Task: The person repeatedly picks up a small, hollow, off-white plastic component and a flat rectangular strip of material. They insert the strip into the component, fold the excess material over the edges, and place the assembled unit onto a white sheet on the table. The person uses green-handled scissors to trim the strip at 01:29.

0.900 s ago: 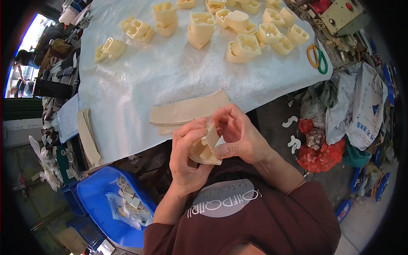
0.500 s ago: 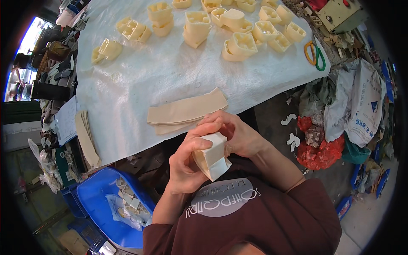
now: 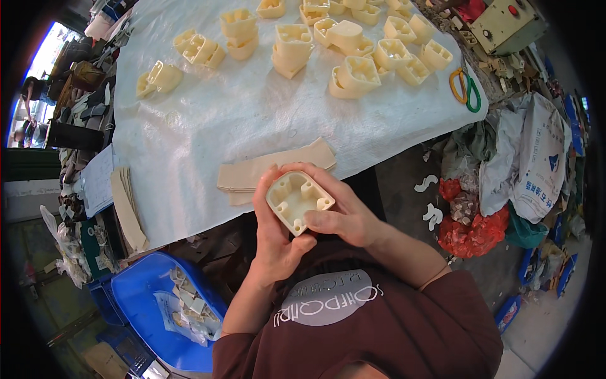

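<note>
Casing (image 3: 298,202), cream-coloured, hollow side up, grasped between left hand (image 3: 273,243) and right hand (image 3: 347,218), near beige strips (image 3: 274,167).

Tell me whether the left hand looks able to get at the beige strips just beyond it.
Likely yes: the beige strips lie close by with nothing seen blocking, though the left hand holds the cream piece.

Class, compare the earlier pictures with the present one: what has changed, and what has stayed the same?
The cream box has been turned between the left hand and the right hand: just before, its outer side faced the viewer; now its hollow inside does. Both hands still hold it, so nothing was let go. The beige strips, scissors, blue bin and other cream boxes stayed put.
</note>
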### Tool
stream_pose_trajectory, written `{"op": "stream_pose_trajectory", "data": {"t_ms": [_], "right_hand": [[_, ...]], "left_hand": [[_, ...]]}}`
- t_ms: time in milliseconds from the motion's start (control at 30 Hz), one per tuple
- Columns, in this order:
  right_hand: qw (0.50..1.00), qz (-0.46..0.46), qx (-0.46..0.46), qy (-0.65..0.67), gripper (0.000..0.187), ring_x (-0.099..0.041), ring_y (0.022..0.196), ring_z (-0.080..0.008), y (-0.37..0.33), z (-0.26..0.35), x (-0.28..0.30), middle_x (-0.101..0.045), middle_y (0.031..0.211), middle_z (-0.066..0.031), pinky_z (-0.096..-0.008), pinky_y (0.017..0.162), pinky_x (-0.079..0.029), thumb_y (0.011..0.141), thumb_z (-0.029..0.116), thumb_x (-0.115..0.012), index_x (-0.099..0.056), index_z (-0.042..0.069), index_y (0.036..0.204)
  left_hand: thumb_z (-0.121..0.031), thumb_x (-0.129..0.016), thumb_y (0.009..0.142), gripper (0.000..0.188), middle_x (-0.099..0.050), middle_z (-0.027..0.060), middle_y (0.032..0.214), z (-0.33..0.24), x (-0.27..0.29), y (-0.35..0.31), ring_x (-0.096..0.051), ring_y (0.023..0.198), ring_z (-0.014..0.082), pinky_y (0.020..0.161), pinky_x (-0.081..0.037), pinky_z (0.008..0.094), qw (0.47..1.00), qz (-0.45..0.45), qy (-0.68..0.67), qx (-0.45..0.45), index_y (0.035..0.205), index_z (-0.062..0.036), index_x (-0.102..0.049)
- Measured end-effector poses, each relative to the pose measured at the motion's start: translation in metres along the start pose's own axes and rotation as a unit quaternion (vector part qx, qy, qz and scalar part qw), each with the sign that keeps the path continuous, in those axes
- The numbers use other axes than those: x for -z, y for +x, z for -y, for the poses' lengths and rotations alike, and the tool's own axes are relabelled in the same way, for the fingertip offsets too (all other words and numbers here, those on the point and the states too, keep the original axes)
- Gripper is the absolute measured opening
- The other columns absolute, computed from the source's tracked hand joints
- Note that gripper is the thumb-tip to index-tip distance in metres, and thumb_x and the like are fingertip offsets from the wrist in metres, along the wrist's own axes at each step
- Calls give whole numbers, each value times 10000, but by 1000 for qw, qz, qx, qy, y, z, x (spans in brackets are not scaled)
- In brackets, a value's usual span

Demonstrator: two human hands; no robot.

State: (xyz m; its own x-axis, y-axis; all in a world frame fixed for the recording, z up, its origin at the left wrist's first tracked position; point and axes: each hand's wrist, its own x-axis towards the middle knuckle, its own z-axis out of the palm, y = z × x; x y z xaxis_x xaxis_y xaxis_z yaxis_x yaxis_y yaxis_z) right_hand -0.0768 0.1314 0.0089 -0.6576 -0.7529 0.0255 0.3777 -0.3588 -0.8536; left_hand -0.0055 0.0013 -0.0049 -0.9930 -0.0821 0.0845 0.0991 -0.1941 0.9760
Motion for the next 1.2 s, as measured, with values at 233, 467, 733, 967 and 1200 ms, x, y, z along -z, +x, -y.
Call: {"op": "stream_pose_trajectory", "data": {"t_ms": [233,467,733,967,1200], "right_hand": [[997,-71,6,5,473,-443,1020,-149,1,-16,-7,-447,1126,-84,-277,889,-373,834,158,-494,-380,-4,1264],[983,-67,32,-169,530,-396,1089,-227,-5,-23,-4,-430,1176,-120,-347,943,-306,848,273,-553,-389,0,1271],[922,-20,127,-365,813,-375,1128,-252,-2,-21,11,-451,1189,-97,-383,959,-272,629,428,-764,-430,44,1262],[891,-31,157,-424,815,-401,1105,-280,-2,-25,7,-461,1182,-114,-402,955,-277,606,372,-791,-431,42,1259],[898,32,195,-392,780,-399,1098,-290,0,-27,10,-459,1192,-112,-411,936,-307,616,324,-793,-434,42,1248]], "left_hand": [[-185,-577,729,694,-362,155,1226,12,-3,3,-435,1107,238,928,-392,362,991,-78,81,-76,1304,-4,-232],[-241,-601,649,672,-456,136,1102,13,0,1,-492,1021,235,885,-421,345,986,-98,-136,-7,1231,-28,-339],[-398,-625,739,826,-449,173,1191,16,12,1,-512,1054,289,842,-478,392,951,-49,-302,49,1355,-70,-183],[-430,-566,792,693,-467,170,1190,10,13,2,-542,1019,257,824,-491,349,969,-15,-218,113,1317,-60,-306],[-318,-375,926,429,-512,107,1106,3,14,5,-559,909,200,754,-491,320,933,-44,-333,129,1242,-31,-415]]}}
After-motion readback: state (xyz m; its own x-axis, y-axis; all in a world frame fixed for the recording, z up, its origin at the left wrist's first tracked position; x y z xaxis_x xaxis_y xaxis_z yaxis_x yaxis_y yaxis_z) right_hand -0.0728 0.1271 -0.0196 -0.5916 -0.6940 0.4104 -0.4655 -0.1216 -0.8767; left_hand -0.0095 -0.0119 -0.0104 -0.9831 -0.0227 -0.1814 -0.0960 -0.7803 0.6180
